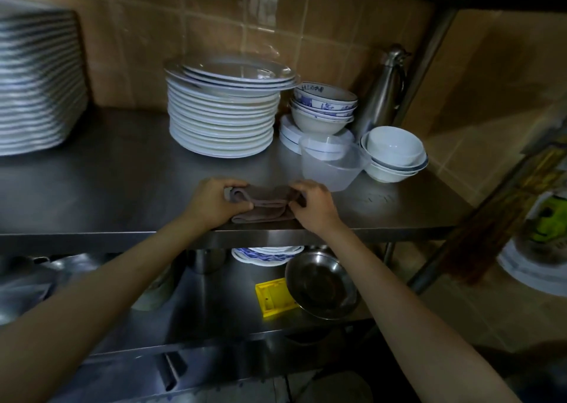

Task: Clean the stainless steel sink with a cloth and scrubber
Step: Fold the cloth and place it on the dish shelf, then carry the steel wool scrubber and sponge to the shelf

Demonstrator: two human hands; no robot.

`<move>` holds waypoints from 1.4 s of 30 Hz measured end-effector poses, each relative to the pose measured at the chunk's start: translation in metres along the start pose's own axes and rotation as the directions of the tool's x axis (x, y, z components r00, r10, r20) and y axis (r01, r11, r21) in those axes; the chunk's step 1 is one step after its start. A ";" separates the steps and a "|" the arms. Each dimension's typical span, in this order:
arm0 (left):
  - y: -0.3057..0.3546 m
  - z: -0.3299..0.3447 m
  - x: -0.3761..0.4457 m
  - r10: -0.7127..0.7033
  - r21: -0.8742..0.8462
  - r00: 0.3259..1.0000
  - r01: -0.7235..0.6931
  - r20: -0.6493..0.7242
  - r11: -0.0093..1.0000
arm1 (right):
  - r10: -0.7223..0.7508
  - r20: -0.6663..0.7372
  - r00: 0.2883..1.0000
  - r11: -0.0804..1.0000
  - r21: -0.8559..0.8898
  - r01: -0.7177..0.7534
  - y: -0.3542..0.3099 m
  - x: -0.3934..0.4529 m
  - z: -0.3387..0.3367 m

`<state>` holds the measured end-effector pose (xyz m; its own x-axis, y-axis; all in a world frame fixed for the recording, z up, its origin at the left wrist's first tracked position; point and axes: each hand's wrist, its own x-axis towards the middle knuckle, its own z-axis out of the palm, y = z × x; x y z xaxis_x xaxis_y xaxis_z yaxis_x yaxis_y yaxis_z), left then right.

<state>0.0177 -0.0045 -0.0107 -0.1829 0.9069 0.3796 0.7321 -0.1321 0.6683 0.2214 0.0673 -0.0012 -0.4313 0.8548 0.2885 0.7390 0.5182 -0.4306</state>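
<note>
A folded brown cloth point(264, 201) is gripped at both ends on the front edge of a stainless steel shelf point(122, 169), the left hand point(214, 201) curled round its left end and the right hand point(313, 204) pinching its right end with bent fingers. The cloth lies flat on the steel, just in front of a clear plastic container point(333, 165) and a tall stack of white plates point(222, 120). No sink and no scrubber are seen in this view. The step in hand is judged to be the handling of the cloth at the shelf, whether picked up or laid down cannot be told. It is best done with the folds kept together in both grips and the cloth drawn straight toward the body, so that the container and the bowls point(394, 154) just behind are not knocked. On the shelf below, a metal bowl point(322, 286) and a yellow object point(274, 296) are seen.
</note>
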 end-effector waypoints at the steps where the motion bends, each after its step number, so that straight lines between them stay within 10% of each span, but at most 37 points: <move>1: -0.001 0.001 -0.001 0.006 0.015 1.000 -0.006 -0.001 1.000 | -0.002 0.040 0.999 1.000 -0.008 0.002 0.000 -0.001 0.000; 22: 0.019 -0.003 -0.008 0.093 0.205 0.981 -0.128 0.171 0.970 | 0.143 0.018 0.990 0.988 -0.060 -0.142 0.012 -0.053 -0.026; 42: 0.117 0.123 -0.105 0.539 0.018 0.688 -0.624 0.486 0.781 | 0.668 -0.046 0.743 0.716 -0.234 -0.658 0.062 -0.307 -0.063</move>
<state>0.2038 -0.0659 -0.0512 0.5876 0.7471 0.3108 0.6975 -0.6624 0.2735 0.4317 -0.1646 -0.0622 0.1965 0.9799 -0.0339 0.9338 -0.1976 -0.2982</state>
